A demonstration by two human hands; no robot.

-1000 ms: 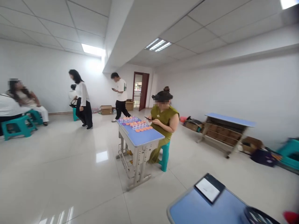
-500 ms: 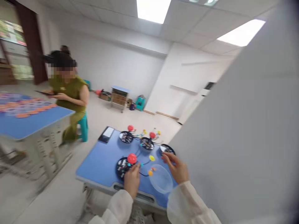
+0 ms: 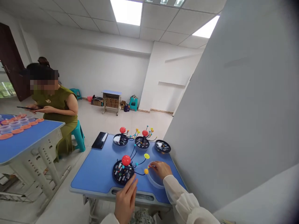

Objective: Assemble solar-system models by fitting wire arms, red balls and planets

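Observation:
A solar system model stands near me on the blue table, with a round black printed base (image 3: 120, 175), a red ball (image 3: 126, 160) and curved black arms tipped with small coloured balls. My left hand (image 3: 126, 197) is at the base's near right edge, fingers stretched out, holding nothing I can see. Over the clear plastic bowl (image 3: 156, 183), my right hand (image 3: 161, 169) has its fingertips pinched together. Tiny red and yellow bits show at those fingertips; whether they are gripped or lie in the bowl, I cannot tell.
Behind stand two similar models (image 3: 142, 142) and a black disc base (image 3: 163, 146). A dark phone (image 3: 100, 140) lies at the table's back left corner. A grey wall (image 3: 210, 124) rises close on the right. To the left, a person (image 3: 58, 105) sits beside another table (image 3: 30, 137).
My left hand has drawn back from the model toward me, its fingers straightening. My right hand has come down and left to the bowl. The view has turned.

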